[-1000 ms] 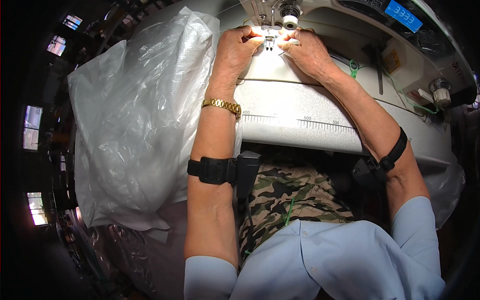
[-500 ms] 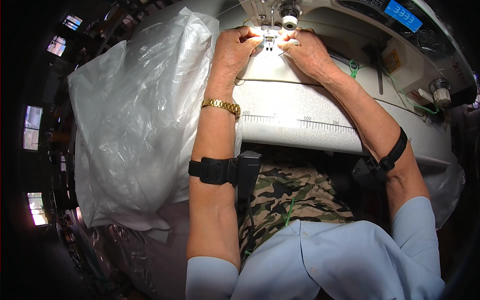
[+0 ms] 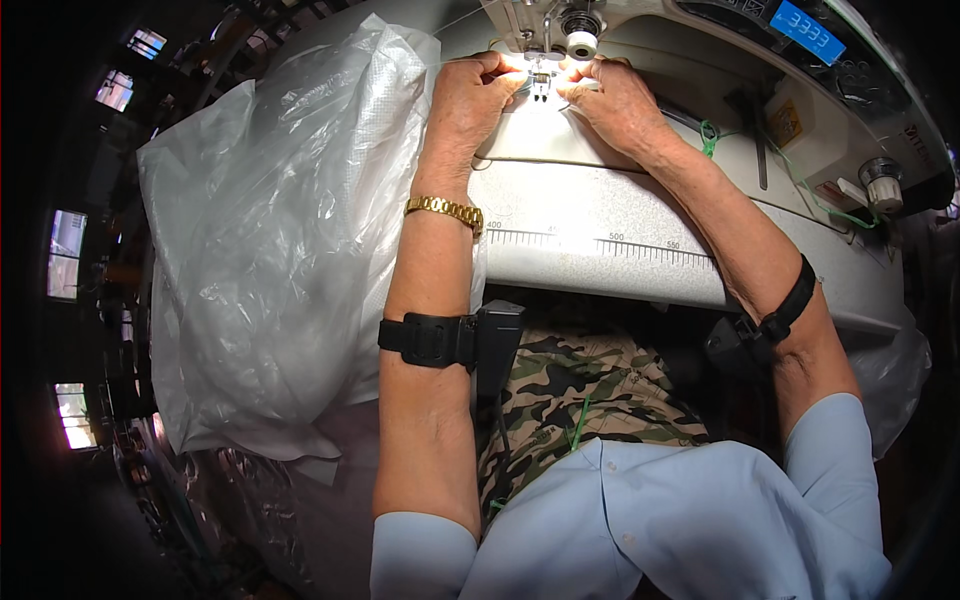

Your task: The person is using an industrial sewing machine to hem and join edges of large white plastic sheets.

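Both my hands are at the needle area of a white sewing machine (image 3: pixel 825 120), under its bright lamp. My left hand (image 3: pixel 468 108) is just left of the presser foot (image 3: pixel 541 84), thumb and forefinger pinched together. A thin bluish strand shows by those fingertips. Right of the foot, my right hand (image 3: pixel 615 105) is closed in a pinch too, with a small pale bit at its fingers. Glare and the fingers hide what either hand holds. Both wrists hover over or rest near the machine bed (image 3: pixel 545 140).
A big translucent white plastic bag (image 3: pixel 280 260) bulges along the left side, against my left forearm. A ruler scale (image 3: pixel 600 245) runs along the table's front edge. Green thread (image 3: pixel 709 138) trails at the right, near a tension knob (image 3: pixel 881 185). A blue display (image 3: pixel 808 30) glows at top right.
Almost nothing differs. Both hands keep the same pinch beside the presser foot; the whole view has shifted very slightly.
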